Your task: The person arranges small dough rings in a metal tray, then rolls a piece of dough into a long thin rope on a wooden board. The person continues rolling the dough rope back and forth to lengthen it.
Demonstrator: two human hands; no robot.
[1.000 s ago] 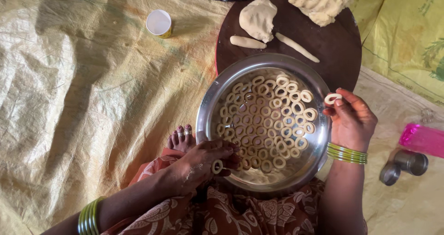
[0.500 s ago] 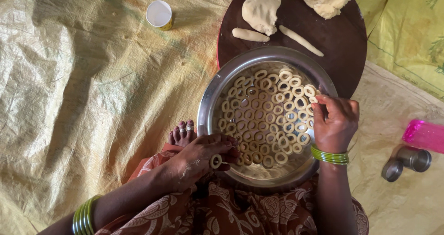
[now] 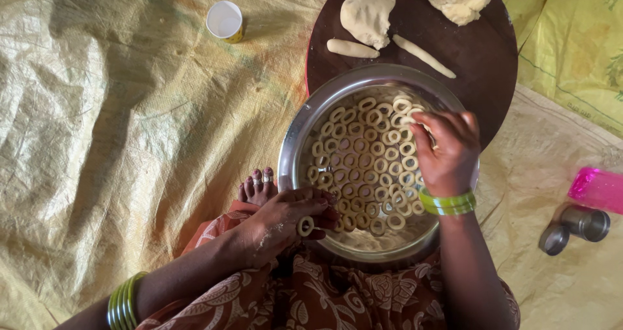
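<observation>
A round steel plate [image 3: 300, 135] rests on my lap, filled with several small dough rings [image 3: 363, 168] laid side by side. My right hand [image 3: 446, 149] hovers over the plate's upper right part, fingers pinched on a dough ring [image 3: 410, 120] just above the others. My left hand [image 3: 285, 220] rests on the plate's near left rim and pinches another dough ring [image 3: 305, 225]. Green bangles sit on both wrists.
Behind the plate lies a dark round board [image 3: 480, 64] with two dough lumps [image 3: 366, 12] and two rolled dough strips [image 3: 422, 54]. A small white cup [image 3: 224, 20] stands on the yellow sheet [image 3: 117, 122]. A pink container [image 3: 597, 188] and a small steel tumbler [image 3: 584, 223] lie at right. My toes [image 3: 258, 186] show beside the plate.
My right hand moved from the plate's right rim inward and up over the rings, carrying its dough ring. The left hand stayed at the near rim. The camera view shifted slightly.
</observation>
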